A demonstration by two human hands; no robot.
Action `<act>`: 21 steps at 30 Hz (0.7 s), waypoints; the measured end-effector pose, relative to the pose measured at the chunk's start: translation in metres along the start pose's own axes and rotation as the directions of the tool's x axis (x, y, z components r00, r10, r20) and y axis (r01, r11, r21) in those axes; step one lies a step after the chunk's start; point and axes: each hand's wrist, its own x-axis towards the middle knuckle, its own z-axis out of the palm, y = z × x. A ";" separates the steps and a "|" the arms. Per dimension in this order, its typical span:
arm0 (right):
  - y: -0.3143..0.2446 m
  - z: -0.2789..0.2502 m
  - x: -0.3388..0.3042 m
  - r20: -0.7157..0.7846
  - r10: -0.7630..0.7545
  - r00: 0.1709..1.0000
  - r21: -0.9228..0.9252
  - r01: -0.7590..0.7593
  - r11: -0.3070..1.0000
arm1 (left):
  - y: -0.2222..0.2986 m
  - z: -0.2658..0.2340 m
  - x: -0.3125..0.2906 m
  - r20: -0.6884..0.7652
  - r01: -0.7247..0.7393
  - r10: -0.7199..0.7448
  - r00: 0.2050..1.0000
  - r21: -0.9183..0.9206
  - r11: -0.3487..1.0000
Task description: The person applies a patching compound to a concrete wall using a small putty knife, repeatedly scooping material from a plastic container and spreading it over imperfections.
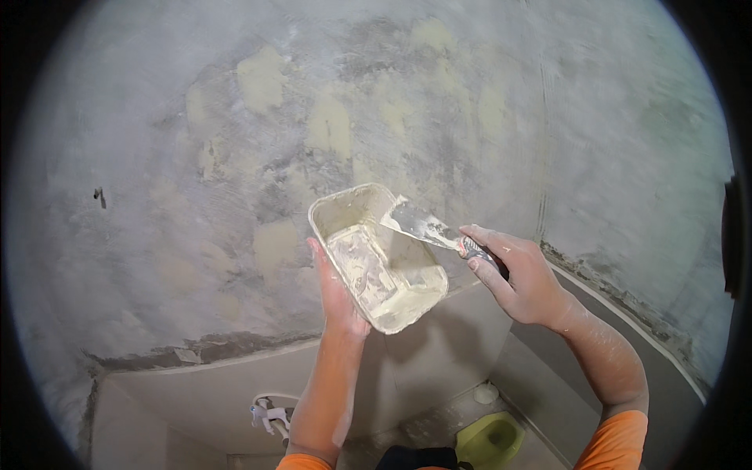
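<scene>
My left hand (338, 294) is closed round the near left side of a cream-coloured rectangular tub (372, 266), which is tilted so that its inside shows. Pale filler coats the tub's walls and bottom. My right hand (518, 274) grips the dark handle of a putty knife (423, 225). Its metal blade, smeared with filler, reaches over the tub's far right rim. Beyond the tub stands a grey plastered wall (235, 157) with several yellowish patches of filler on it.
A second grey wall (627, 157) meets the first at a corner on the right. Below a rough edge lie smooth light panels (219, 384). A white fixture (270, 415) sits at the lower left. On the floor at the lower right is a yellow-green basin-like object (491, 440).
</scene>
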 end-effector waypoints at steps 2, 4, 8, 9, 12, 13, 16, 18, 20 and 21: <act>0.001 0.001 -0.006 -0.046 -0.050 0.998 -0.090 0.046 0.995 | -0.007 -0.005 0.006 0.072 0.046 -0.044 0.996 -0.033 0.998; 0.007 -0.004 -0.012 0.026 -0.085 0.996 -0.201 0.089 0.975 | -0.019 -0.003 0.012 0.069 0.067 -0.063 0.996 -0.060 0.996; 0.034 -0.033 -0.025 0.062 -0.105 0.992 -0.372 0.121 0.920 | -0.056 0.020 0.025 0.155 0.190 -0.167 0.974 -0.151 0.970; 0.044 -0.038 -0.030 0.073 -0.138 0.988 -0.405 0.156 0.901 | -0.063 0.021 0.028 0.204 0.215 -0.183 0.962 -0.147 0.965; 0.077 -0.050 -0.042 0.113 -0.210 0.971 -0.471 0.239 0.849 | -0.082 0.022 0.035 0.262 0.262 -0.229 0.937 -0.097 0.960; 0.088 -0.052 -0.046 0.126 -0.215 0.969 -0.477 0.249 0.843 | -0.088 0.023 0.038 0.223 0.267 -0.248 0.943 -0.057 0.962; 0.117 -0.057 -0.055 0.124 -0.243 0.962 -0.483 0.273 0.832 | -0.102 0.019 0.050 0.186 0.295 -0.285 0.940 -0.027 0.955; 0.137 -0.063 -0.061 0.116 -0.224 0.968 -0.513 0.251 0.821 | -0.110 0.008 0.061 0.184 0.316 -0.303 0.935 -0.044 0.948; 0.158 -0.076 -0.064 0.111 -0.161 0.981 -0.576 0.195 0.794 | -0.117 -0.001 0.076 0.181 0.336 -0.319 0.930 -0.070 0.939; 0.167 -0.083 -0.064 0.080 -0.139 0.987 -0.624 0.158 0.766 | -0.118 -0.004 0.082 0.162 0.322 -0.309 0.937 -0.066 0.944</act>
